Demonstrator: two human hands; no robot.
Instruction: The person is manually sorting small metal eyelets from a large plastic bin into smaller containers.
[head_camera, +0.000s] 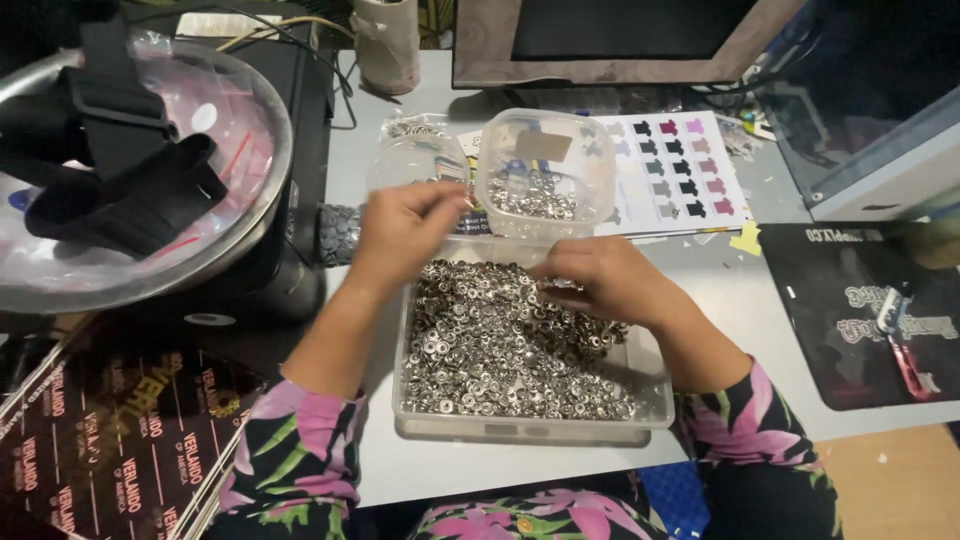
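Sorting step, by the look of it. Big clear tray (415, 400) of small metal snap parts (500, 350) nearest. Right hand (600, 280) pinches parts at the tray's 1 o'clock. Left hand (405, 232) at 11, fingers closed; contents unclear. Small tub (545, 170) of sorted parts at 12, beyond. Picking single pieces calls for a fine pinch.

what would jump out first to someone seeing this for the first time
A clear plastic tray heaped with small silver metal rings sits front and centre, with the left hand and right hand picking at its far edge. Behind them stands a smaller clear tub of similar pieces.
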